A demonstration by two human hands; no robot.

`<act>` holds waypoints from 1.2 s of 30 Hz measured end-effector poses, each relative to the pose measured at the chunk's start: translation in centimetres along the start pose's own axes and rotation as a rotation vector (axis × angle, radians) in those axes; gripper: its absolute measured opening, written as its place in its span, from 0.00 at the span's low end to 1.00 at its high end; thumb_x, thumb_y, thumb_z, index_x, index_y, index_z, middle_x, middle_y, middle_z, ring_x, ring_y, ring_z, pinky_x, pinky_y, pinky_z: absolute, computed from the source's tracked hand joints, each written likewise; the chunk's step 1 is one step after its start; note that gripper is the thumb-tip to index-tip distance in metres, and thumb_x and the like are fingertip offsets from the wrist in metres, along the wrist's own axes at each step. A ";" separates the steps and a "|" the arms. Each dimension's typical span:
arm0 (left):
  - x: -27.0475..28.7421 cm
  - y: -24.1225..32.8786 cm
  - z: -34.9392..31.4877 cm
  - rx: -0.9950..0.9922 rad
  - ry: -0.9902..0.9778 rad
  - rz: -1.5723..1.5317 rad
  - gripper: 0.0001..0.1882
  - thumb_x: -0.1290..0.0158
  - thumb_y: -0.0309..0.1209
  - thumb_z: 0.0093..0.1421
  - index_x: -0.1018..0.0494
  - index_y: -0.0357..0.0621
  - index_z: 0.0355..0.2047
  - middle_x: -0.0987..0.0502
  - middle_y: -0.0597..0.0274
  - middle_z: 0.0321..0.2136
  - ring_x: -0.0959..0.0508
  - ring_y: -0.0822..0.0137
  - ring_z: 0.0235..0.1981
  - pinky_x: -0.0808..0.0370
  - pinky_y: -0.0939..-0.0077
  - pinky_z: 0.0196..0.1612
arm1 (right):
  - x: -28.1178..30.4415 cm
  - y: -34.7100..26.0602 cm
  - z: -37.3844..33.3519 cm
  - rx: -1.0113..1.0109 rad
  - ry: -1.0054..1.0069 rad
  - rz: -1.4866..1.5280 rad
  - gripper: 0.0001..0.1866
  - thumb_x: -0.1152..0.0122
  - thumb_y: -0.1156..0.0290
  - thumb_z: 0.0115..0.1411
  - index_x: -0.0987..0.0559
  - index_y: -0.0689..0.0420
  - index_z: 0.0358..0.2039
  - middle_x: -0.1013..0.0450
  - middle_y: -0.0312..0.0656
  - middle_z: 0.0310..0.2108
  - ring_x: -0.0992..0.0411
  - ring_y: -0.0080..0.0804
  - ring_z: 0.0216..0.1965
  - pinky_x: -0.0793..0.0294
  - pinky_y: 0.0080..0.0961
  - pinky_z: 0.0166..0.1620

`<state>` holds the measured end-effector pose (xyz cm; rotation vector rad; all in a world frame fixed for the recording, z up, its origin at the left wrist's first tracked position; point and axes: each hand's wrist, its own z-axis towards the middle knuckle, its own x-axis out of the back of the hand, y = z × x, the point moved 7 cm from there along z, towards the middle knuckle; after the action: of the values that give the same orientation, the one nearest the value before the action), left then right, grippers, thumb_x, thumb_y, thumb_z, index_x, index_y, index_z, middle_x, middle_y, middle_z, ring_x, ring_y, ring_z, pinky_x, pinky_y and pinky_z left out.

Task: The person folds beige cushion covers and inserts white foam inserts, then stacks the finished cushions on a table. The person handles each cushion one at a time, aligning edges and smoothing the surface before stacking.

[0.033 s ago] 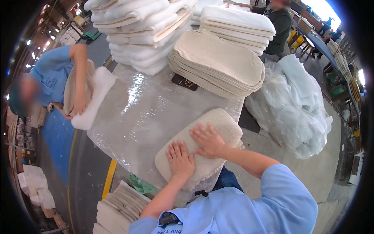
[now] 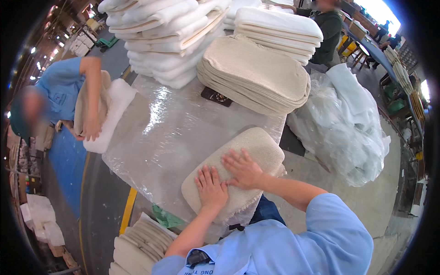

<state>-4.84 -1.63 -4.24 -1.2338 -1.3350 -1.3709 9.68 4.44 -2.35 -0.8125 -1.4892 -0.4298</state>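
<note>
A beige padded fabric piece (image 2: 256,144) with rounded corners lies at the near right edge of the plastic-covered table (image 2: 151,151). Its near edge looks frayed. My left hand (image 2: 212,188) presses flat on its near middle, fingers stretched out. Just to the right, my right hand (image 2: 242,169) also lies flat on the fabric, fingers spread. The two hands almost touch, thumb side to thumb side. Neither holds anything. Beyond them stands a stack of similar beige pieces (image 2: 256,68), with a dark flat object (image 2: 216,97) at its left edge.
Tall piles of folded white padding (image 2: 160,41) and a lower white stack (image 2: 277,32) stand at the back. At left, a co-worker (image 2: 59,91) handles beige fabric and white padding. A clear plastic bundle (image 2: 341,128) sits right of the table. Folded pieces (image 2: 142,245) are stacked below left.
My right hand has slid slightly toward me and to the left over the fabric, closer to my left hand. The co-worker's hand at left has shifted a little.
</note>
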 end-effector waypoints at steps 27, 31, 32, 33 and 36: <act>3.4 -3.3 -15.7 -0.119 -0.063 -0.131 0.31 0.45 0.44 0.69 0.28 0.47 0.70 0.30 0.58 0.71 0.36 0.41 0.74 0.41 0.38 0.73 | 2.7 11.9 -6.2 -0.578 0.398 0.265 0.36 0.41 0.48 0.72 0.33 0.47 0.75 0.39 0.55 0.75 0.31 0.60 0.67 0.30 0.49 0.68; 4.7 -7.2 -14.5 0.196 0.168 -0.475 0.30 0.46 0.41 0.72 0.29 0.40 0.69 0.29 0.44 0.68 0.32 0.41 0.71 0.36 0.45 0.71 | 3.2 13.2 -6.0 -0.557 0.455 0.244 0.35 0.41 0.47 0.72 0.32 0.48 0.74 0.38 0.55 0.74 0.30 0.61 0.65 0.29 0.49 0.67; 5.6 -7.9 -13.8 0.343 0.263 -0.546 0.30 0.46 0.40 0.72 0.30 0.38 0.69 0.28 0.40 0.67 0.30 0.42 0.70 0.34 0.48 0.70 | 3.0 13.2 -6.0 -0.548 0.456 0.248 0.35 0.41 0.47 0.72 0.32 0.49 0.74 0.38 0.55 0.74 0.30 0.61 0.65 0.29 0.49 0.67; 5.7 -8.4 -12.2 0.480 0.308 -0.617 0.30 0.46 0.40 0.73 0.31 0.36 0.69 0.27 0.38 0.65 0.29 0.42 0.68 0.33 0.49 0.69 | 2.9 13.3 -6.0 -0.544 0.456 0.247 0.35 0.41 0.47 0.72 0.32 0.49 0.74 0.38 0.55 0.74 0.30 0.62 0.65 0.29 0.49 0.67; 4.9 -9.2 -8.2 0.767 0.386 -0.824 0.33 0.45 0.43 0.73 0.34 0.32 0.69 0.25 0.34 0.61 0.25 0.42 0.64 0.29 0.53 0.65 | 2.8 13.1 -5.8 -0.543 0.434 0.268 0.35 0.41 0.47 0.72 0.32 0.49 0.74 0.38 0.55 0.74 0.31 0.62 0.65 0.30 0.50 0.68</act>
<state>-15.48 -8.73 -0.55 0.1260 -1.8975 -1.2906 23.21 9.79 -1.78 -1.2359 -0.8481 -0.7693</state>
